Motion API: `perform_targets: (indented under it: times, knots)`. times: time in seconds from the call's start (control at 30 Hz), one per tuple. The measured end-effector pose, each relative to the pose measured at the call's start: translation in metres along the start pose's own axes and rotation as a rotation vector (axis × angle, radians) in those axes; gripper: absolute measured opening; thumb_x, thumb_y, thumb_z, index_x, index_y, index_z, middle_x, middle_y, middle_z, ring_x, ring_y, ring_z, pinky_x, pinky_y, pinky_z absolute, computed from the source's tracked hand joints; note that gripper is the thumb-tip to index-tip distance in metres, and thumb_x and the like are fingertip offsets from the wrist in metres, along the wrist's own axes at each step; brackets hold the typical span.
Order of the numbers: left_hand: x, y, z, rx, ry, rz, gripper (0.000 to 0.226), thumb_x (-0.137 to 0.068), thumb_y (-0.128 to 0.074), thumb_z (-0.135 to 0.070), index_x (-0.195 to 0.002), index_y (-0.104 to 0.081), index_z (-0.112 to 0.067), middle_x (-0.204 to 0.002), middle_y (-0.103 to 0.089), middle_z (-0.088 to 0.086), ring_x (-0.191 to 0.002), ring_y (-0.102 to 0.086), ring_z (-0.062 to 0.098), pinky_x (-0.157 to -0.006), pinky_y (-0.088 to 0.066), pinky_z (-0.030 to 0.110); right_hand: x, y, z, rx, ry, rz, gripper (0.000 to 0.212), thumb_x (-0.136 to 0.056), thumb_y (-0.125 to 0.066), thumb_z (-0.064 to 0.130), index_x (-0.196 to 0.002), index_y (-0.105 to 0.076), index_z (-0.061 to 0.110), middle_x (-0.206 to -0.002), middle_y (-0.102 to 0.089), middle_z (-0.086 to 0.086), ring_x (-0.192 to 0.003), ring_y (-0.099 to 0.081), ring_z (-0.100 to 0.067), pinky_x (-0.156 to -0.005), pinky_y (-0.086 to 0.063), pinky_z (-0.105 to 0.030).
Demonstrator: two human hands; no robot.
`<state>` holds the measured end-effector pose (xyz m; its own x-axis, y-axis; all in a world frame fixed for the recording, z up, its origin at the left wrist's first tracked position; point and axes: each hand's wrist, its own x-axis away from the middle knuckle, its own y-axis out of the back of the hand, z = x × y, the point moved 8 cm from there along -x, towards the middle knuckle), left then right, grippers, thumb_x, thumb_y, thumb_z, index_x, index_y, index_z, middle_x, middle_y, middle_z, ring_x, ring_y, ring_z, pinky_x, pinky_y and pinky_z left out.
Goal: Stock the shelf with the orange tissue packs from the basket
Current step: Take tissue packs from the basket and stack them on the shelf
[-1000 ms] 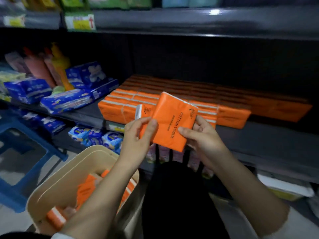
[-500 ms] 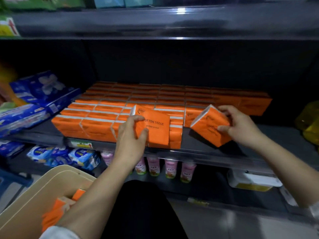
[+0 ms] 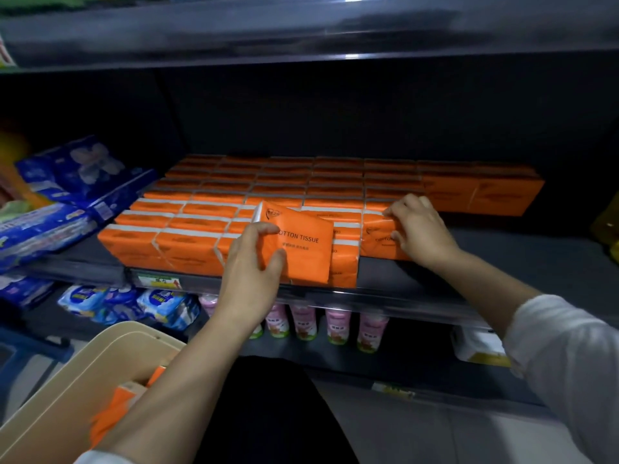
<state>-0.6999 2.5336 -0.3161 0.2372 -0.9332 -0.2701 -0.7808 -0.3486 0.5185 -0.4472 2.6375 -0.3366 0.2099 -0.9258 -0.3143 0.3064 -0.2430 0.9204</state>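
Observation:
My left hand [image 3: 249, 262] grips an orange tissue pack [image 3: 303, 249] marked COTTON TISSUE, held upright in front of the stocked rows at the shelf's front edge. My right hand [image 3: 418, 229] holds a second orange pack [image 3: 378, 241] that stands on the dark shelf [image 3: 469, 262] at the right end of the front rows. Several rows of orange packs [image 3: 268, 192] fill the shelf from left to middle. The beige basket [image 3: 83, 380] sits at lower left with orange packs [image 3: 114, 406] inside, partly hidden by my left arm.
Blue tissue bundles [image 3: 77, 182] lie on the shelf at left. Pink bottles [image 3: 335, 326] and blue-white packs [image 3: 127, 303] stand on the lower shelf. A white-yellow box [image 3: 479, 346] sits at lower right. Bare shelf shows right of the front rows. An upper shelf [image 3: 301, 31] overhangs.
My right hand has set its tilted pack upright against the right end of the rows. My left hand keeps its pack near the front edge. The view has moved closer to the shelf.

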Motion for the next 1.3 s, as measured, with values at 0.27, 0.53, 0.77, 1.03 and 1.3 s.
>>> perform_targets:
  times: [0.27,0.53,0.77,1.03,1.3]
  knots:
    - [0.008,0.002,-0.008,0.137,0.011,0.038,0.033,-0.090,-0.059,-0.019,-0.098,-0.043,-0.047,-0.109,-0.050,-0.021,-0.113,-0.045,0.009,-0.111,-0.026,0.050,0.014,0.028,0.013,-0.213,-0.068,-0.134,0.049,-0.086,-0.064,0.026,-0.132,-0.049,0.019,-0.128,-0.042,-0.002,-0.123,-0.034,-0.019,-0.105,-0.032,-0.031]
    - [0.024,-0.026,-0.042,0.248,-0.153,0.223,0.032,-0.091,-0.058,-0.018,-0.106,-0.044,-0.043,-0.113,-0.054,-0.006,-0.102,-0.052,0.007,-0.085,-0.040,0.020,0.042,0.050,0.060,-0.786,-0.027,0.041,0.040,-0.091,-0.054,0.034,-0.130,-0.049,0.028,-0.126,-0.052,0.007,-0.113,-0.051,-0.008,-0.096,-0.043,-0.026]
    - [0.039,-0.051,-0.048,0.137,-0.276,0.342,0.036,-0.091,-0.058,-0.023,-0.107,-0.041,-0.051,-0.120,-0.047,-0.010,-0.109,-0.046,0.003,-0.088,-0.037,0.018,0.072,0.039,0.042,-0.847,-0.083,0.205,0.034,-0.081,-0.069,0.026,-0.110,-0.055,0.035,-0.107,-0.061,0.014,-0.095,-0.061,-0.004,-0.080,-0.050,-0.022]
    - [0.038,-0.071,-0.062,0.005,-0.313,0.454,0.062,-0.089,-0.057,-0.041,-0.131,-0.015,-0.058,-0.134,-0.040,-0.018,-0.124,-0.042,0.003,-0.099,-0.038,0.026,0.081,0.051,0.005,-0.812,-0.199,0.120,0.034,-0.077,-0.072,0.016,-0.106,-0.058,0.029,-0.097,-0.062,0.012,-0.083,-0.061,-0.002,-0.064,-0.048,-0.010]
    - [0.008,-0.082,-0.022,-0.614,-0.290,0.386,0.052,-0.097,-0.043,-0.035,-0.144,-0.035,-0.014,-0.151,-0.032,0.007,-0.139,-0.028,0.023,-0.114,-0.023,0.035,0.081,0.055,-0.035,-0.608,-0.236,-0.028,0.035,-0.076,-0.073,0.013,-0.093,-0.055,0.038,-0.096,-0.057,0.013,-0.086,-0.055,-0.007,-0.069,-0.041,-0.019]
